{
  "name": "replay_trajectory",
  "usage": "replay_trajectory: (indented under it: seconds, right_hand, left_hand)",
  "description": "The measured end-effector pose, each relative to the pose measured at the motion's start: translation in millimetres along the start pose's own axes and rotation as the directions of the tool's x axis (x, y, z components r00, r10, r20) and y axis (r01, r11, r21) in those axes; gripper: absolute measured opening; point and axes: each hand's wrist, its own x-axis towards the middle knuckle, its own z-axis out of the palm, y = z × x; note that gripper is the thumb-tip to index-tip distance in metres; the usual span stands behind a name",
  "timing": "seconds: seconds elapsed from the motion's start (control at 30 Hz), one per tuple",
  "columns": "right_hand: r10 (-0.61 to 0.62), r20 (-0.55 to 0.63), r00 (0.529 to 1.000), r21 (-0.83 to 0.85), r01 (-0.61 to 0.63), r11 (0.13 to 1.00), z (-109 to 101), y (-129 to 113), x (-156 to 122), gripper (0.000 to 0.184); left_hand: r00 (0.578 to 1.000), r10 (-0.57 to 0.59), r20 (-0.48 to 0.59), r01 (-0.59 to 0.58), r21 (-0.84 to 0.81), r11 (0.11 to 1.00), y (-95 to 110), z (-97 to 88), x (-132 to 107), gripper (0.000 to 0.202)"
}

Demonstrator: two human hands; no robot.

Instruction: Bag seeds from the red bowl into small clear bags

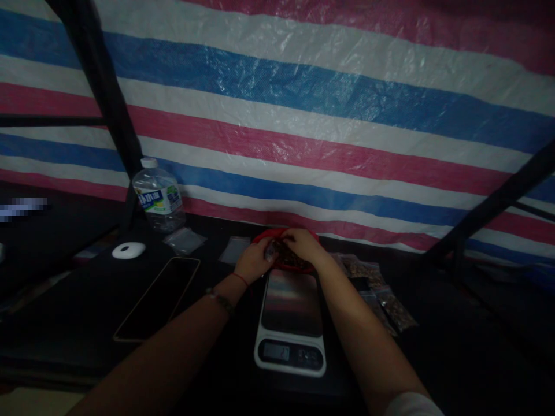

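Observation:
Both my hands meet over a red bowl (265,236) of small brownish pieces at the far side of a dark table. My left hand (252,261) is closed around a small clear bag (273,251) with brown pieces in it, held at the bowl's near rim. My right hand (304,243) has its fingers curled and pinched at the bag's mouth, over the bowl. A white digital kitchen scale (291,322) with a shiny plate lies just in front of the bowl, between my forearms.
A phone (158,297) lies face up to the left, with a white round object (129,250) and a water bottle (158,196) behind it. Empty clear bags (185,240) lie by the bottle. Filled bags (381,294) lie right of the scale. A striped tarp (303,115) hangs behind.

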Motion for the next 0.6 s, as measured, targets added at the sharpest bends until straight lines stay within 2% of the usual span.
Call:
replay_trajectory:
  seconds: [0.2,0.37,0.5,0.6]
  right_hand:
    - [0.021,0.025,0.999,0.162,-0.025,0.987,7.1,-5.0,0.1,0.019]
    - [0.063,0.026,0.998,0.193,-0.067,0.979,9.2,-3.7,1.0,0.016]
    - [0.054,0.005,0.999,0.215,-0.054,0.975,4.1,-2.9,1.4,0.017]
    - [0.043,-0.031,0.999,0.32,-0.031,0.947,4.0,-3.6,1.0,0.021]
  left_hand:
    - [1.0,0.026,0.003,-0.026,-0.019,0.999,2.0,-1.0,-0.8,0.049]
    - [0.999,0.041,0.002,-0.041,-0.038,0.998,1.7,-0.3,-1.3,0.049]
    - [0.999,0.042,-0.025,-0.044,-0.085,0.995,2.5,-1.0,-1.1,0.051]
    - [0.997,0.034,-0.073,-0.044,-0.144,0.989,3.9,-2.5,-1.2,0.051]
